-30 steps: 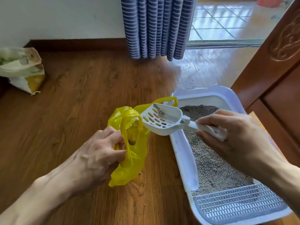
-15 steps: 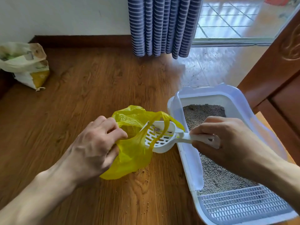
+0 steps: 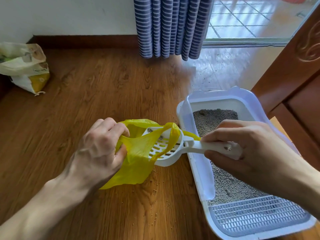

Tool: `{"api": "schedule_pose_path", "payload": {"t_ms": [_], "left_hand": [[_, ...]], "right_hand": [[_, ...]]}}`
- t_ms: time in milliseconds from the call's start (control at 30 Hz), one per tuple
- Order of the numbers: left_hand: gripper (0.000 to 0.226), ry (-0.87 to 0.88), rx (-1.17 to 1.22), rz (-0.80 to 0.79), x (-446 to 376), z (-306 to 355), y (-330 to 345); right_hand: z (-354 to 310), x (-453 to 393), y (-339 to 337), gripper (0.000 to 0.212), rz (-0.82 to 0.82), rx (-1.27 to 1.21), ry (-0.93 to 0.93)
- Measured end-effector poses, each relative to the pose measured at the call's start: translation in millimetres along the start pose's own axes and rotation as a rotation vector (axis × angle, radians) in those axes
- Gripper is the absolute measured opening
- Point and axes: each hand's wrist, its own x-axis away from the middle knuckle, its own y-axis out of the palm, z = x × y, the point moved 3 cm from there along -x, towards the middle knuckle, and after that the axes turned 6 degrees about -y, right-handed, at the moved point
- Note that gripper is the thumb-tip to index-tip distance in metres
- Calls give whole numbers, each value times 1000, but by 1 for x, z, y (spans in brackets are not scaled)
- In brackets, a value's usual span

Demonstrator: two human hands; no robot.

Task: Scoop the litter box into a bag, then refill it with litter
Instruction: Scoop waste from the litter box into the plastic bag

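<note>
My left hand (image 3: 99, 149) grips the rim of a yellow plastic bag (image 3: 136, 168) that lies on the wooden floor. My right hand (image 3: 242, 149) holds the handle of a white slotted scoop (image 3: 166, 149). The scoop's head sits inside the bag's mouth, under one yellow handle loop, with small grey clumps on it. To the right stands the white litter box (image 3: 199, 153), with grey litter (image 3: 216, 118) inside and a grey grid step (image 3: 256, 215) at its near end.
A partly opened white and yellow litter sack (image 3: 26, 66) lies against the wall at far left. A striped blue curtain (image 3: 171, 26) hangs at the back. A brown wooden door (image 3: 297, 75) stands right of the box. Loose granules dot the floor (image 3: 155, 184) beside the bag.
The scoop has moved from above the bag down into its mouth. My left hand shifted its grip and pulled the bag open around the scoop.
</note>
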Motion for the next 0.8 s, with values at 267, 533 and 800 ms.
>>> {"api": "schedule_pose_path", "payload": {"t_ms": [267, 533, 800], "left_hand": [[20, 99, 76, -34, 7, 14, 6], [20, 140, 104, -38, 6, 22, 13], [21, 127, 112, -47, 6, 20, 13]], "right_hand": [[5, -23, 35, 17, -118, 139, 22], [-6, -35, 41, 14, -120, 387, -53], [-3, -29, 33, 17, -116, 308, -62]]}}
